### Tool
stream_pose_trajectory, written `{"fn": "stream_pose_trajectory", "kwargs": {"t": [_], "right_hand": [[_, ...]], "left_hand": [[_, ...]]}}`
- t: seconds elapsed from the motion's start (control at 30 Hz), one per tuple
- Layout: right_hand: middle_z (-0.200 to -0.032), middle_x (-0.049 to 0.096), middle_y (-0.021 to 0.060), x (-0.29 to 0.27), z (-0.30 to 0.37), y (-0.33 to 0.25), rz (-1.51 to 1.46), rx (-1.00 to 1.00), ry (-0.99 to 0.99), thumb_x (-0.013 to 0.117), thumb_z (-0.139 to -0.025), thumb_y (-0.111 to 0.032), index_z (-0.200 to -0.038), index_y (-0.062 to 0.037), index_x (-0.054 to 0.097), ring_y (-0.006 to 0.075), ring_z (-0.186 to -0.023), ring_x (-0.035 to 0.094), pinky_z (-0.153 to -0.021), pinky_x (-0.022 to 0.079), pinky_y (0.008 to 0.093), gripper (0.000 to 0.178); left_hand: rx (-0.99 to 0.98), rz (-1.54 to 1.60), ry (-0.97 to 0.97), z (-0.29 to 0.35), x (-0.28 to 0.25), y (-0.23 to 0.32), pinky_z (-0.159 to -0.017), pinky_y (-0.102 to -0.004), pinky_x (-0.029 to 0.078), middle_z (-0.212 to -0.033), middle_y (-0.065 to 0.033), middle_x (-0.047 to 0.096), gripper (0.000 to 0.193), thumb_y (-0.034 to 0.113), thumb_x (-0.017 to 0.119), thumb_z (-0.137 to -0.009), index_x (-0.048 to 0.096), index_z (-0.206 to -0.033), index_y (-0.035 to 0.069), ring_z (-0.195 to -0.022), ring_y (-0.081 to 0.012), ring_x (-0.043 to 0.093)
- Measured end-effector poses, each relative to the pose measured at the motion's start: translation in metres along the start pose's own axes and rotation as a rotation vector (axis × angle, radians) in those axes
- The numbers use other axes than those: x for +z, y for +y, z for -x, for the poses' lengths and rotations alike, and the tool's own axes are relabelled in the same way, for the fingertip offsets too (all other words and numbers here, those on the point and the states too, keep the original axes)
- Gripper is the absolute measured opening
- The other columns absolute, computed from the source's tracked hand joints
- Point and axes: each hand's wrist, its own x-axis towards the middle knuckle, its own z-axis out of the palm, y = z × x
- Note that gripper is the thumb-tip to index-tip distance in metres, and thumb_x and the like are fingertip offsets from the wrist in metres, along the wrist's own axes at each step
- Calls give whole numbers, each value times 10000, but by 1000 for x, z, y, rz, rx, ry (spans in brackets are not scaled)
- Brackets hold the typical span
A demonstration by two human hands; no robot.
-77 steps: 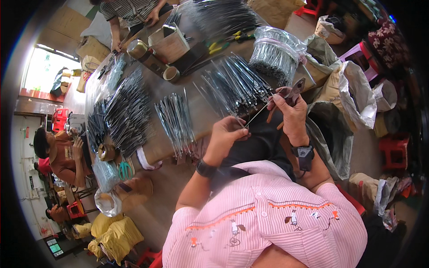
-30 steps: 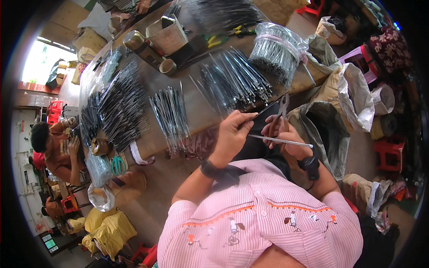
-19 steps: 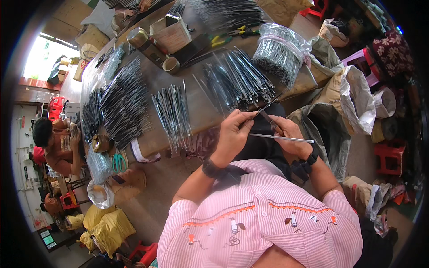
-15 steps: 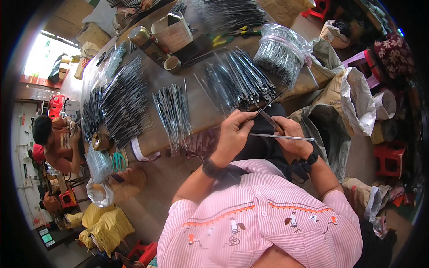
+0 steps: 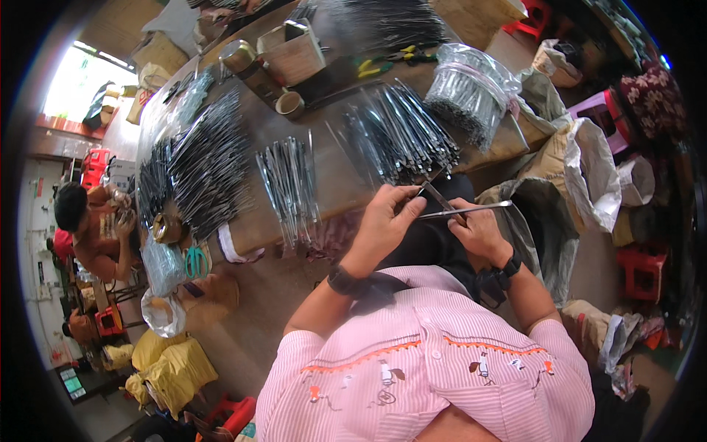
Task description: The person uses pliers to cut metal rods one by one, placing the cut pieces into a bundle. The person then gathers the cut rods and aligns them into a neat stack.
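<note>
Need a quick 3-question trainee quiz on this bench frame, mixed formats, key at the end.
1. True or false: the left hand and the right hand are close together over the person's lap, at one thin metal rod.
2. What stands at the table's right end? A) a clear bag of upright dark rods B) a red bucket C) a stack of plates
3. Fill in: the green-handled scissors lie at the table's ____ end.

Key: 1 true. 2 A. 3 left, near the shirtless person.
</note>
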Motion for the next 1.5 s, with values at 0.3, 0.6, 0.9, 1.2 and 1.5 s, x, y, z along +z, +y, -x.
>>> {"fn": "stream_pose_trajectory", "kwargs": {"t": [0.3, 0.6, 0.9, 1.2, 1.5], "right_hand": [[-761, 630, 173, 24, -22, -24, -184, 31, -168, 551, -800, -172, -1106, -77, 578, 393, -756, 619, -679, 475, 449, 321], [-748, 615, 91, 39, -23, -11, -399, 58, -200, 514, -814, -108, -1119, -7, 570, 199, -666, 595, -631, 475, 308, 326], [-733, 600, 56, 37, -13, -1, -638, 130, -171, 483, -826, -71, -1116, 5, 569, 112, -607, 566, -579, 461, 255, 312], [-758, 606, 57, 31, -10, -6, -821, 176, -161, 484, -832, -66, -1117, 0, 566, 106, -617, 566, -576, 455, 244, 304], [-782, 598, 78, 3, 12, 39, -937, 280, 111, 504, -769, -30, -920, 8, 579, 147, -707, 590, -660, 477, 270, 173]], "left_hand": [[71, -401, 270, 19, -41, -14, -757, -365, 481, -862, -173, 607, 178, 80, 680, -808, 690, -964, -5, -821, -318, 597], [-239, -737, 771, 12, -157, -87, -834, -428, 474, -937, -240, 649, 317, 233, 666, -831, 690, -983, -45, -908, -386, 616], [-425, -902, 660, 5, -158, -96, -888, -439, 462, -1006, -251, 611, 494, 290, 720, -753, 650, -1112, -42, -980, -397, 578], [-221, -788, 471, -30, -72, -88, -876, -446, 470, -1046, -222, 589, 448, 293, 686, -809, 612, -1148, 10, -1001, -395, 570], [-322, -947, 267, -55, -68, -99, -899, -451, 476, -1118, -226, 625, 439, 230, 643, -804, 571, -1185, 25, -1062, -389, 587]]}}
